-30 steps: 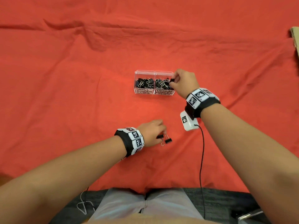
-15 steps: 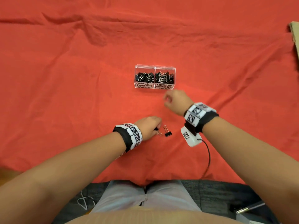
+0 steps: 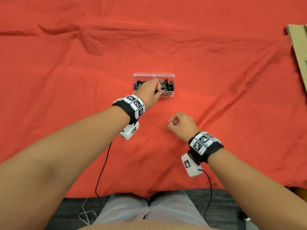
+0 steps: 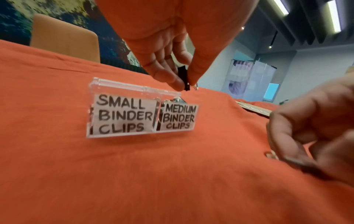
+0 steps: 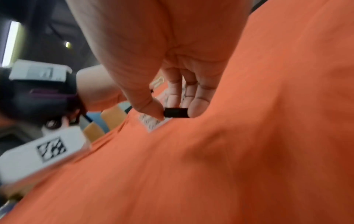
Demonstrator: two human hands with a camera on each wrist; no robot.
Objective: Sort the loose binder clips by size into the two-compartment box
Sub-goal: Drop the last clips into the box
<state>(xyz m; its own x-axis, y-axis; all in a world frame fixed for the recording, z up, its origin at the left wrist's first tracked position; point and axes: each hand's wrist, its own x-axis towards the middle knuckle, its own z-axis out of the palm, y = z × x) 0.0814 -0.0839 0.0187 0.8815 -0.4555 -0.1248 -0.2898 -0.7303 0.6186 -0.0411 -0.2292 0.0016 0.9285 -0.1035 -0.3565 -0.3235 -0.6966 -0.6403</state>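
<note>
Left hand (image 3: 149, 93): thumb and forefinger pinch a small black binder clip (image 4: 184, 78) just above the clear two-compartment plastic box (image 3: 163, 75), near its middle divider.
Right hand (image 3: 181, 124): near and right of the box, thumb and fingers pinch a second black binder clip (image 5: 176, 112) just above the cloth.
Box: mid-counter, both compartments hold black clips.
Room: wrinkled orange-red cloth (image 3: 66, 72) lies open all round; brown cardboard (image 3: 297, 45) at the far right edge.
Views: left wrist shows the labels SMALL and MEDIUM BINDER CLIPS; head view hides the left one.
</note>
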